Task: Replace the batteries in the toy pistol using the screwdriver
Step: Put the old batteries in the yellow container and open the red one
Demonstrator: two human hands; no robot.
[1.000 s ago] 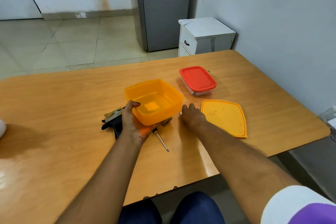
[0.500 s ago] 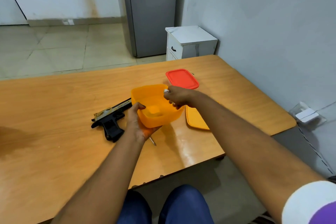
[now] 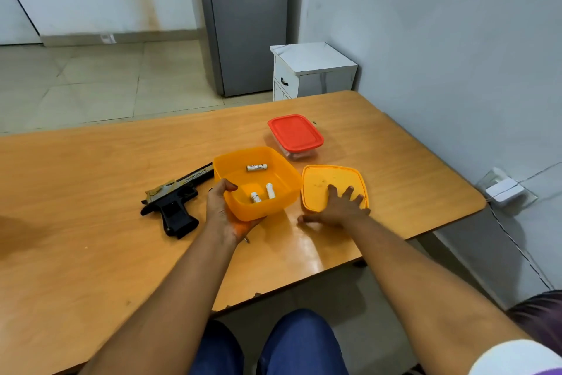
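Observation:
The black and gold toy pistol (image 3: 175,196) lies on the wooden table (image 3: 91,192), left of centre. My left hand (image 3: 223,213) grips the near left corner of an open orange tub (image 3: 282,180), thumb inside the rim. Three white batteries lie in the tub: one (image 3: 256,167) at the back, two (image 3: 263,193) near the front. My right hand (image 3: 336,207) rests with spread fingers on the orange lid (image 3: 331,180) just right of the tub. Only the screwdriver's metal tip (image 3: 246,240) shows below my left hand.
A clear box with a red lid (image 3: 295,132) stands behind the orange tub. The table's near edge runs just in front of my hands; its right corner is near a white wall socket (image 3: 503,190). A white cabinet (image 3: 310,70) stands beyond the table.
My right hand has moved from over the tub down onto the orange lid. Batteries now lie in the tub. My left hand still holds the tub's corner.

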